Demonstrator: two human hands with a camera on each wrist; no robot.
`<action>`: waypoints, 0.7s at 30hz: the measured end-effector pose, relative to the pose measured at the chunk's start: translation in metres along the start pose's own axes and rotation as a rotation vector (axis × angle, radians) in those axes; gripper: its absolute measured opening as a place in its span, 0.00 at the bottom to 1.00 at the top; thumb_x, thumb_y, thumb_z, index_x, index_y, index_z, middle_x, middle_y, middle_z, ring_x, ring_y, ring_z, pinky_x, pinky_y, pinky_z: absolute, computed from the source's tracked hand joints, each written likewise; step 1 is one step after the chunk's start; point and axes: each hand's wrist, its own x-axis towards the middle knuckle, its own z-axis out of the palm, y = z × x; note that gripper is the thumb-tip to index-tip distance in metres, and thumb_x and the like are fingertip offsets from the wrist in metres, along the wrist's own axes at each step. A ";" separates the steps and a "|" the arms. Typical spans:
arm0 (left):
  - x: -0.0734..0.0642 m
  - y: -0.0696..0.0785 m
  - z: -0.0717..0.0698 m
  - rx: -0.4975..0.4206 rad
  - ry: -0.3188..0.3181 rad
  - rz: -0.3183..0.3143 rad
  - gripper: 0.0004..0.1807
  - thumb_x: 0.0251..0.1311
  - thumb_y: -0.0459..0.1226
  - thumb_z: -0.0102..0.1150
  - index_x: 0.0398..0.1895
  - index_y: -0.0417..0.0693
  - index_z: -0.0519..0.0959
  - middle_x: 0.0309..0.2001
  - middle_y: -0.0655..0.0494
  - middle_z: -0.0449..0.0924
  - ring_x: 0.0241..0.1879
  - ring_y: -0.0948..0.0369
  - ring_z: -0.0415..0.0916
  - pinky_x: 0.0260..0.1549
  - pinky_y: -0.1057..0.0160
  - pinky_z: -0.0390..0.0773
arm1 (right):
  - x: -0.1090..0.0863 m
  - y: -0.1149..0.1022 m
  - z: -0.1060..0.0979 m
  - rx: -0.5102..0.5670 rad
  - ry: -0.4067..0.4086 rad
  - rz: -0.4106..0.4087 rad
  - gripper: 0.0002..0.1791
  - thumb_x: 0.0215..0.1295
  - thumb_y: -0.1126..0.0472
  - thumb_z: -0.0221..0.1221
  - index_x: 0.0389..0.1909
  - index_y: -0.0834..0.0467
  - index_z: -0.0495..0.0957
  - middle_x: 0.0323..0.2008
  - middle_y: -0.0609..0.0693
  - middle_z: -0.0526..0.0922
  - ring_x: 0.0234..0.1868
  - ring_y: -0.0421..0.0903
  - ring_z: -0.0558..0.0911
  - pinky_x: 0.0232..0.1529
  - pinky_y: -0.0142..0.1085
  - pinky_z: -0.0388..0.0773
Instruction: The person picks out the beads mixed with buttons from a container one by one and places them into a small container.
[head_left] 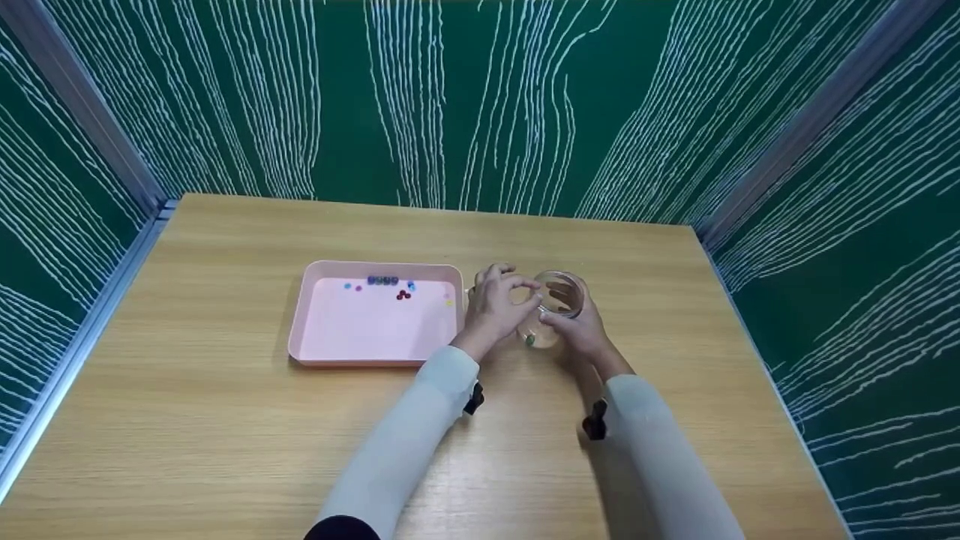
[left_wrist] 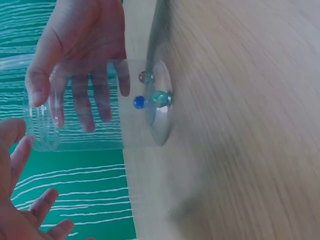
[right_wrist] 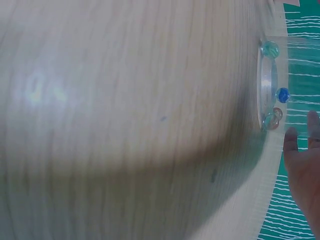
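A clear, round jar stands upright on the table. My right hand grips it from the right, thumb near the rim and fingers round the far side. Near the jar's bottom lie a blue marble, a green marble and a reddish clear marble. My left hand is at the jar's mouth from the left, its thumb and index tips close together right at the rim. Its other fingers spread away. Whether those tips pinch something small, I cannot tell.
Left of the jar sits a shallow pink tray. Along its far side are a row of dark marbles, a cluster of dark red beads and several small coloured beads. Green walls with white lines enclose the wooden table behind and at both sides.
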 end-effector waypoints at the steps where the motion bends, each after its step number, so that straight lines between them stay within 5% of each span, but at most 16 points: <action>1: 0.000 0.000 -0.001 0.005 -0.002 0.009 0.11 0.56 0.52 0.63 0.42 0.67 0.85 0.64 0.57 0.70 0.67 0.52 0.62 0.62 0.47 0.64 | 0.000 0.000 0.000 -0.003 0.000 0.001 0.42 0.56 0.73 0.63 0.69 0.65 0.52 0.66 0.72 0.62 0.69 0.71 0.58 0.67 0.63 0.57; 9: -0.003 -0.007 -0.011 0.038 0.021 0.057 0.19 0.52 0.54 0.64 0.47 0.64 0.83 0.63 0.57 0.70 0.66 0.53 0.63 0.63 0.49 0.62 | 0.000 0.000 0.000 0.012 -0.004 0.003 0.43 0.55 0.73 0.63 0.69 0.67 0.51 0.66 0.73 0.61 0.69 0.70 0.59 0.67 0.63 0.55; 21: -0.009 -0.018 -0.020 0.038 0.017 0.019 0.30 0.50 0.59 0.63 0.57 0.62 0.76 0.68 0.54 0.66 0.70 0.52 0.57 0.68 0.44 0.54 | -0.001 -0.002 0.001 0.015 0.000 0.009 0.42 0.56 0.75 0.62 0.70 0.66 0.52 0.66 0.73 0.61 0.70 0.71 0.57 0.67 0.64 0.54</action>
